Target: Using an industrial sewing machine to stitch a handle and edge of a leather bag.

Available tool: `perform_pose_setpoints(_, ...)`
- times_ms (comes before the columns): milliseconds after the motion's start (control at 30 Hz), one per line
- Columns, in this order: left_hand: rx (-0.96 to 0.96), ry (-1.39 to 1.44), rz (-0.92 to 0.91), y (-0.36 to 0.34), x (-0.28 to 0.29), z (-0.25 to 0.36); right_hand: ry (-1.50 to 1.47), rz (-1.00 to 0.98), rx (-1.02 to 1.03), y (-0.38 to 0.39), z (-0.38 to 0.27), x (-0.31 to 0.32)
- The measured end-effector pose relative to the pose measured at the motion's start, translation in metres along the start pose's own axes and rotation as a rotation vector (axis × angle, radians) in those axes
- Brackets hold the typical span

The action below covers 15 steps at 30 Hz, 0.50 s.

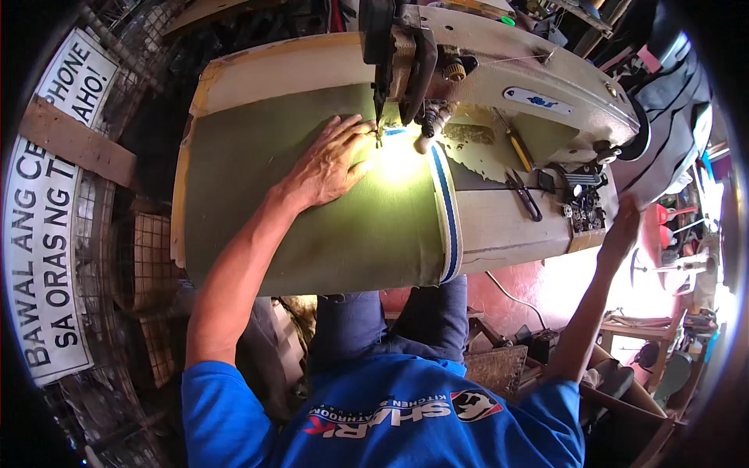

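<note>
An olive-green cloth (265, 195) lies across the bed of a beige sewing machine (499, 47). Along its right edge runs a white-and-blue striped band (446, 187). My left hand (331, 160) rests flat on the cloth just left of the needle area, fingers extended toward the presser foot (379, 136). A bright lamp spot lights the cloth beside those fingers. My right arm reaches to the machine's right end, with my right hand (630, 207) below the dark handwheel (641, 129), beside grey fabric (667, 144). Its fingers are not distinguishable there.
Right of the cloth on the table lie a yellow-and-black screwdriver (519, 148), dark-handled snips (527, 199) and several small metal parts (581, 203). Wire mesh and a white sign (47, 249) stand at the left. Boxes and a shelf (640, 327) fill the lower right.
</note>
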<state>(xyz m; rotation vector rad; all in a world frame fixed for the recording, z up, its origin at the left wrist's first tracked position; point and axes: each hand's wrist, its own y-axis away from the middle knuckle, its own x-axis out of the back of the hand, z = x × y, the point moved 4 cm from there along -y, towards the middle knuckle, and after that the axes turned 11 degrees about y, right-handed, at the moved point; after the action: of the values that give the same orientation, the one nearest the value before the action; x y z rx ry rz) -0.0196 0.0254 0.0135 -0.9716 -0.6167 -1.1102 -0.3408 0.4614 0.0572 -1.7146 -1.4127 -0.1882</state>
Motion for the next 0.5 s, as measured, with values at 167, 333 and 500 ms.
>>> perform_pose_setpoints(167, 0.02, 0.0, -0.005, 0.001, -0.003, -0.001, -0.196, -1.302, -0.102, 0.251, -0.043, -0.035)
perform_pose_setpoints(333, 0.071, -0.014, 0.038, 0.002, -0.003, 0.004, -0.9, -1.343, -0.361, 0.327, -0.129, -0.065)
perform_pose_setpoints(500, 0.307, -0.173, 0.247, 0.008, -0.035, 0.036, -0.999, -1.074, -0.432, 0.274, -0.18, -0.04)
